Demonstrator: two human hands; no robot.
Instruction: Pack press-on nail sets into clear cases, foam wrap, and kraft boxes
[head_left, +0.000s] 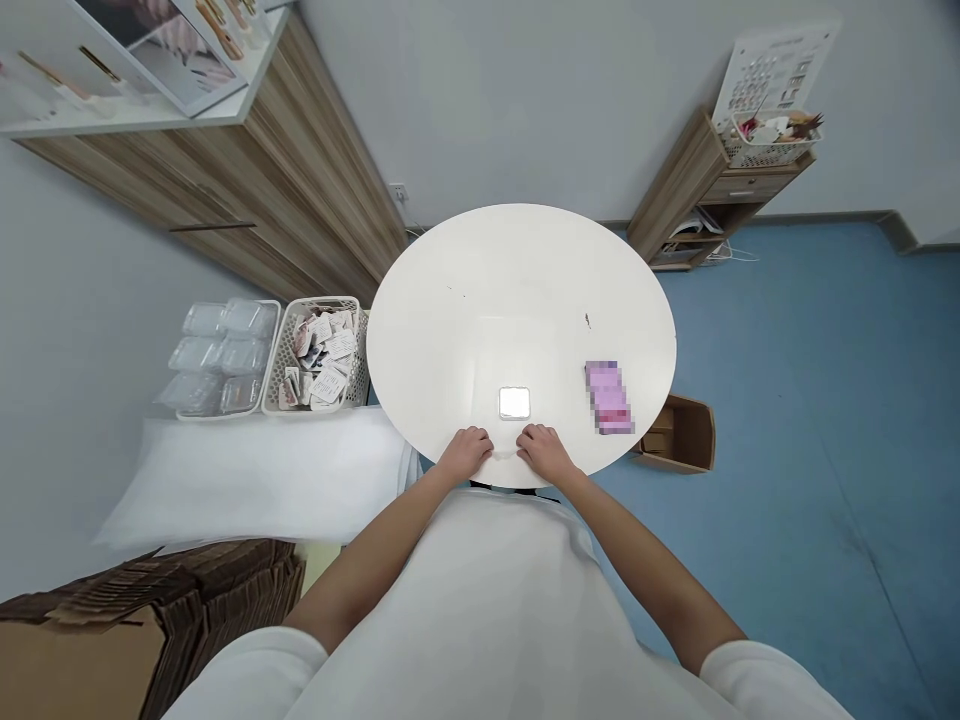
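Note:
Both of my hands rest on the near edge of a round white table point(517, 290). My left hand point(466, 453) and my right hand point(544, 450) lie side by side with fingers curled under, a small gap between them. I cannot see anything held in either one. Just beyond my fingers lies a small clear plastic case point(514, 402), flat on the table and apart from both hands. A pink and purple flat object point(608, 396) lies to the right of it, also untouched.
A white basket point(321, 355) of small packets and a tray of clear plastic boxes point(217, 358) sit left of the table. Flattened cardboard point(150, 600) is stacked at lower left. An open cardboard box point(679, 433) stands on the blue floor at right. Wooden cabinets line the wall.

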